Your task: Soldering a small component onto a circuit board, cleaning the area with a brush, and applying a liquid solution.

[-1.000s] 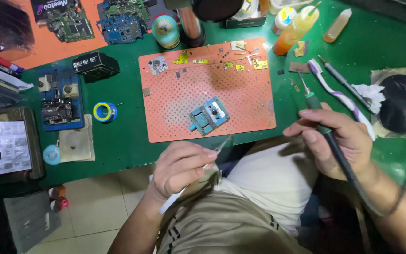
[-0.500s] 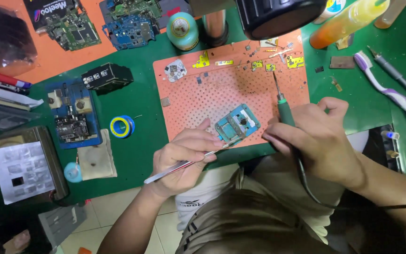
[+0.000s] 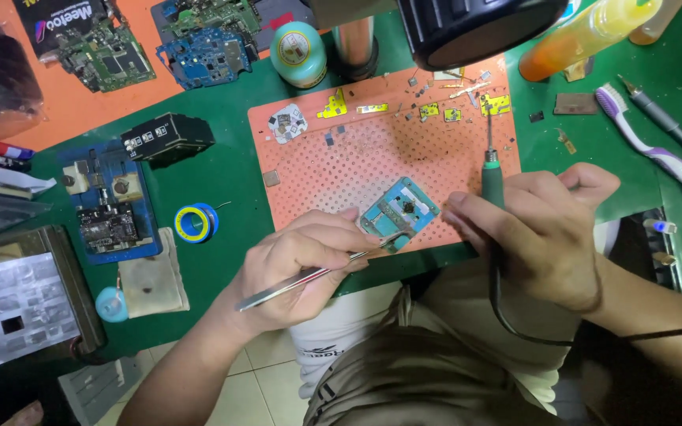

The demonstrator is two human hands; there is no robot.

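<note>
Left hand (image 3: 301, 264) pinches tweezers (image 3: 317, 272) on the small blue board (image 3: 399, 217) at the orange mat's (image 3: 317, 158) near edge, right hand (image 3: 542, 233) grips a soldering iron (image 3: 491, 170) (tip raised); steadied wrists would help

A green-topped workbench (image 3: 222, 181) fills most of the view. Pale square floor tiles (image 3: 266, 394) show at six o'clock, below its near edge. An orange mat (image 3: 41, 118) lies at ten o'clock, evenly lit.
</note>
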